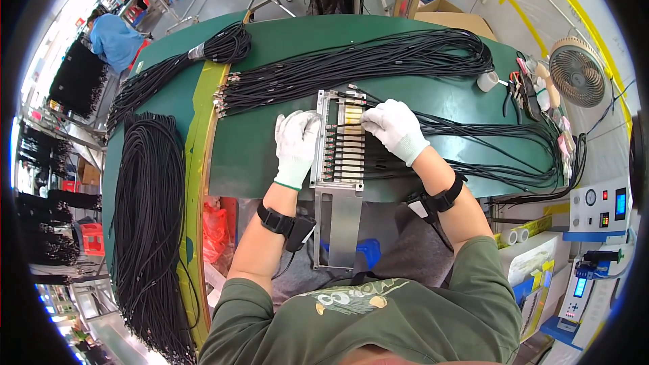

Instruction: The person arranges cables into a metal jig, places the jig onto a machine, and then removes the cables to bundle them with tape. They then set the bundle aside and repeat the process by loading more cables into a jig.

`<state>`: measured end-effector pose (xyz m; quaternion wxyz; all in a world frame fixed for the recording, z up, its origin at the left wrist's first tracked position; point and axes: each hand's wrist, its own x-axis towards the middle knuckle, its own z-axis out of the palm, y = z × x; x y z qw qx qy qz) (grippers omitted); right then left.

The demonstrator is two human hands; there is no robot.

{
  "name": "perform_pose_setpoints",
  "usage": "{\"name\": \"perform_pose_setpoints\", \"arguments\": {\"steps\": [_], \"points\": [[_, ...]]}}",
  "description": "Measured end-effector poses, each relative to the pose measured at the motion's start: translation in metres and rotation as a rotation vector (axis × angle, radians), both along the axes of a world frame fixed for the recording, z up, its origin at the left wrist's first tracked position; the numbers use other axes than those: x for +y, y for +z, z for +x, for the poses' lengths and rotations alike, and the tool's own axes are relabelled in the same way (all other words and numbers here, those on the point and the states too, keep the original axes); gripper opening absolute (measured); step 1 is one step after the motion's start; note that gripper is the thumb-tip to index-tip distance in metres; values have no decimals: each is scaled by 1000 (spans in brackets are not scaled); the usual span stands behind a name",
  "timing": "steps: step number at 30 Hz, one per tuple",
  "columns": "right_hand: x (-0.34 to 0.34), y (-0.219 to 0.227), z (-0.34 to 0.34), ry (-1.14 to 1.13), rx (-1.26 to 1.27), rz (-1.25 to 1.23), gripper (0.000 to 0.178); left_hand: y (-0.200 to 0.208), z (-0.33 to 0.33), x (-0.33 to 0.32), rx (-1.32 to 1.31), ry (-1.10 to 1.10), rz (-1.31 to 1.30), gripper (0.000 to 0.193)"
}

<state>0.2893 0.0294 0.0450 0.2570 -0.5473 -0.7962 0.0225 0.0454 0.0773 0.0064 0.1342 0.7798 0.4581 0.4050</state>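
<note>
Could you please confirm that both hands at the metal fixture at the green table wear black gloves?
Not quite: the gloves are white, as the head view shows; the left hand and right hand are at the metal fixture at the green table.

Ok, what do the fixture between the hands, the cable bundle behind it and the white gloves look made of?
Fixture: probably bare metal, satin finish, judging by its grey plate and pale highlights.
Cable bundle: likely rubber or plastic jackets, black with a slight sheen, bending in smooth loops.
White gloves: apparently thin fabric, matte and softly wrinkled; I can't tell any coating.
</note>
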Motion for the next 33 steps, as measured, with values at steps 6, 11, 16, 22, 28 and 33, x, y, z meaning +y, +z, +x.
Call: {"name": "perform_pose_setpoints", "arguments": {"steps": [6, 11, 16, 22, 28, 33], "points": [[-1, -3, -3, 11, -25, 42, 9, 8, 2, 0, 28, -57, -158, 27], [1, -3, -11, 1, -33, -4, 10, 25, 20, -16, 221, -162, 57, 27], [10, 11, 4, -184, -152, 46, 10, 30, 25, -15, 466, -180, 82, 31], [19, 8, 15, -266, -271, -54, 12, 17, 18, -13, 357, -202, 126, 29], [11, 17, 3, -53, -103, 119, 15, 28, 20, -6, 28, -166, 24, 23], [5, 25, -26, 107, 67, 41, 16, 20, 18, -1, -151, -215, 119, 16]]}}
